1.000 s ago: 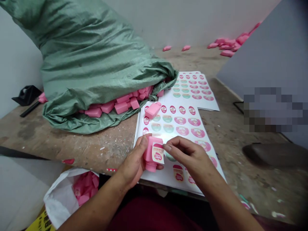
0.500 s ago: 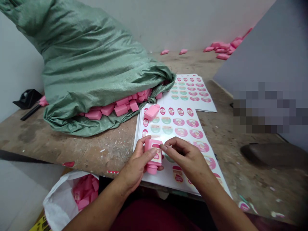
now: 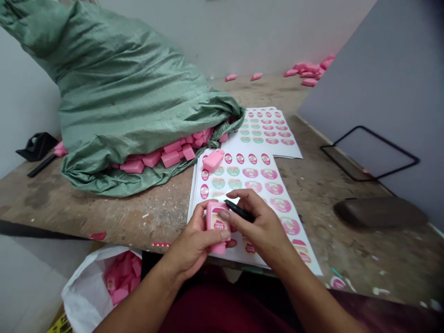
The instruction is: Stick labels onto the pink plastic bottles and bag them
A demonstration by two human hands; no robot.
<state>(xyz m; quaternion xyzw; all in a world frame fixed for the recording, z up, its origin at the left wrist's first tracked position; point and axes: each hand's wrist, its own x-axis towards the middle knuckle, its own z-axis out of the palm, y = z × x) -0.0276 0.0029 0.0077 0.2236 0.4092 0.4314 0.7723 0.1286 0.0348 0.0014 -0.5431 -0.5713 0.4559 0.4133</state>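
While the left hand [image 3: 193, 242] clasps a pink bottle [image 3: 217, 223] | right hand [image 3: 263, 224] grasps a black tool [image 3: 240, 211] | sticker sheet [image 3: 260, 179] beneath both

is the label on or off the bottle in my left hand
On: the label lies against the pink bottle, though I cannot tell whether every edge is stuck.

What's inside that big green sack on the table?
Pink bottles lie heaped at the open mouth of the green sack. Whatever sits deeper is covered by the fabric, so I can't tell what else it holds or how many.
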